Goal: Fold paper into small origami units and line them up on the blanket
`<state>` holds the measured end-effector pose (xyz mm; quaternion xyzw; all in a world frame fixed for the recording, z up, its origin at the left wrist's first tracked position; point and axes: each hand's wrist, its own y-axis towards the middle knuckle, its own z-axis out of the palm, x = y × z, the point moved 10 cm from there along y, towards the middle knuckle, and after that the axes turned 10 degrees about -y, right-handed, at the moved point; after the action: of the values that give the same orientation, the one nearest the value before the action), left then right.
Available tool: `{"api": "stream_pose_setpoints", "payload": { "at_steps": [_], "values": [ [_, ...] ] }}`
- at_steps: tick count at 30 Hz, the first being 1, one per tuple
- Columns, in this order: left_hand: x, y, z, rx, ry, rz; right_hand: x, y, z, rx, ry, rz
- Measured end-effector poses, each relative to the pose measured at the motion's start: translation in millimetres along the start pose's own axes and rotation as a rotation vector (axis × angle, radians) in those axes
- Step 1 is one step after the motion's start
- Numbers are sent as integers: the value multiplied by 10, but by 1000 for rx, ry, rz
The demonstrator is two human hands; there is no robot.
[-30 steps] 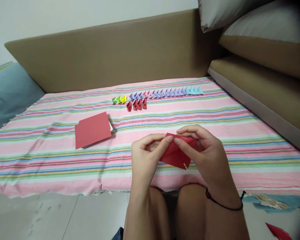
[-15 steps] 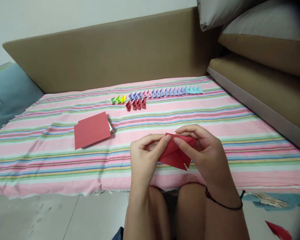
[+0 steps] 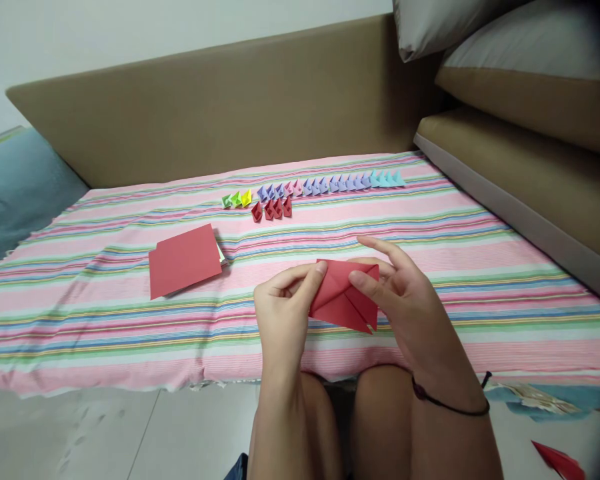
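Note:
A partly folded sheet of red origami paper [image 3: 344,297] is held above the striped cloth, in front of my knees. My left hand [image 3: 287,300] pinches its left edge, thumb on top and fingers behind. At the paper's right side, my right hand [image 3: 397,287] presses its thumb on the face with fingers behind; its index finger is raised off the sheet. Crease lines and a folded flap show on the paper, and a small notch splits its lower right corner.
A stack of red paper sheets [image 3: 185,261] lies left on the striped cloth [image 3: 105,313]. Behind stand rows of small folded paper pieces [image 3: 337,184] and several dark red ones [image 3: 279,209]. Cushions [image 3: 530,167] are piled right; a red folded piece [image 3: 557,460] lies at lower right.
Both hands and the paper have shifted slightly left. My right index finger has lifted away, and the thumbs are farther apart, showing more of the paper's face.

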<state>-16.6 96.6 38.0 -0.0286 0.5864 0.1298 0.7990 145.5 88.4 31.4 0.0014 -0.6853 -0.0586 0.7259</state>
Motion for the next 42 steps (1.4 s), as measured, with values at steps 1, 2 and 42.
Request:
{"api": "stream_pose_setpoints", "payload": {
  "at_steps": [1, 2, 42],
  "values": [
    [-4, 2, -17, -11, 3, 9, -42, 1, 24, 17, 3, 39],
    [-9, 3, -26, -12, 11, 19, -76, -2, 47, 31, 7, 69],
    [2, 48, -67, 35, 106, 41, -176, 26, -126, -175, 87, 115]
  ]
}}
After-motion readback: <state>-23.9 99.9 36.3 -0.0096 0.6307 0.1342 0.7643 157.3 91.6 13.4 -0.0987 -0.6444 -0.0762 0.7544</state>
